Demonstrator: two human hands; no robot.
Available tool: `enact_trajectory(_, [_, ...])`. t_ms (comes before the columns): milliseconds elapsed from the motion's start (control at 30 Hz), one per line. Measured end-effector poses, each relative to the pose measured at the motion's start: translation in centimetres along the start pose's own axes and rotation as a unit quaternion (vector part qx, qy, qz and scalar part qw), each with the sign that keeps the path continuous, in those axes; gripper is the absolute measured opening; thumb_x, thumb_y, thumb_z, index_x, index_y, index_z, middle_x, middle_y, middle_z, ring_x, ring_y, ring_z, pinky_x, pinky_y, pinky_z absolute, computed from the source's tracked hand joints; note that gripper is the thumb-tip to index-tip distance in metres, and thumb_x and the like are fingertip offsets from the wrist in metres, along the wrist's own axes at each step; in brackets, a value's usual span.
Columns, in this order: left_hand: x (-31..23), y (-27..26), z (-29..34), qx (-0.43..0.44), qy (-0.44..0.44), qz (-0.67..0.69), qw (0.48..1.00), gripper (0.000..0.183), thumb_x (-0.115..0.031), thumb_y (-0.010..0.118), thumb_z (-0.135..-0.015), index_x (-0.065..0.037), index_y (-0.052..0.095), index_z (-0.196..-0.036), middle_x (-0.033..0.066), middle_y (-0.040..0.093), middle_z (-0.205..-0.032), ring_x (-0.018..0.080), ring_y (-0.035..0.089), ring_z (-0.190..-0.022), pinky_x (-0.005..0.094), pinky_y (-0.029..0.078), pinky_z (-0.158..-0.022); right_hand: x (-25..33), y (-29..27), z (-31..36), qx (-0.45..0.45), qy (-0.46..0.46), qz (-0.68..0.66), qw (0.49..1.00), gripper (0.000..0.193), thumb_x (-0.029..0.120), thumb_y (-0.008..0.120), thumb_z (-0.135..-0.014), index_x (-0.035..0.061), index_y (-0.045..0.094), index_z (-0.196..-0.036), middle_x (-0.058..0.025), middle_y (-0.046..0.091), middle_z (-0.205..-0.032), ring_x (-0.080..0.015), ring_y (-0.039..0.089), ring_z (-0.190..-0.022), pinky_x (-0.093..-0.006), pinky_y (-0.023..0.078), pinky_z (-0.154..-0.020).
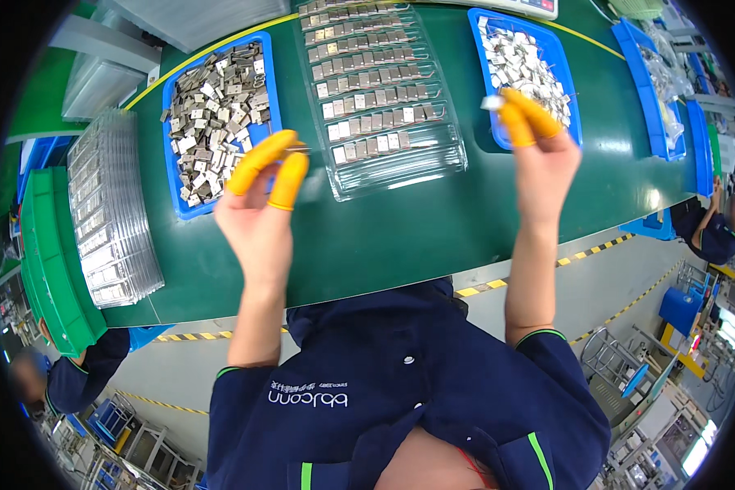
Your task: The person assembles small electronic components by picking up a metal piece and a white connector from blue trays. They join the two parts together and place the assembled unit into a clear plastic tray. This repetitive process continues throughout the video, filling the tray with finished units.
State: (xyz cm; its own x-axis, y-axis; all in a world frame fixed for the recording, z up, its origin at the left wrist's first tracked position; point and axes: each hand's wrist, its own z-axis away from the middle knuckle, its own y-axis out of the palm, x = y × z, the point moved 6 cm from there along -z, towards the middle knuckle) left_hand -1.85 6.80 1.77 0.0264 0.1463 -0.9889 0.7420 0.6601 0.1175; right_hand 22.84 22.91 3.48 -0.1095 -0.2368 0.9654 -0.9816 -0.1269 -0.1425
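Note:
My left hand [258, 214], with yellow finger cots on thumb and fingers, pinches a small metal piece [301, 149] seen nearly edge-on. It hovers by the near right corner of a blue bin [273, 77] heaped with silvery USB plug shells [212, 114]. My right hand [545, 167], also in yellow cots, is closed on a small white connector piece [492, 103] above the near left part of another blue bin [578, 122] of white pieces [524, 61]. Between the hands lies a clear plastic tray [400, 175] with rows of metal plugs; its nearest slots hold none.
A stack of clear trays [114, 212] stands at the left beside green bins [53, 261]. More blue bins [649, 98] line the right edge of the green table [384, 245]. Other people [90, 376] work at both sides. A white device [539, 6] stands at the back.

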Motion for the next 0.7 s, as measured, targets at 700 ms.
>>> enact_trajectory(700, [1.6,5.3,3.3,0.142,-0.140,0.016,0.980,0.023,0.005,0.069,-0.073,0.004,0.067,-0.096,0.0075,0.065,-0.091,0.0136,0.060,-0.084,0.0250,0.047,-0.079,3.1,4.4,5.2,0.215,-0.058,0.067,0.972,0.021,0.000,0.071,-0.070,0.0030,0.070,-0.091,-0.0088,0.069,-0.086,-0.0150,0.065,-0.078,-0.0251,0.051,-0.074])
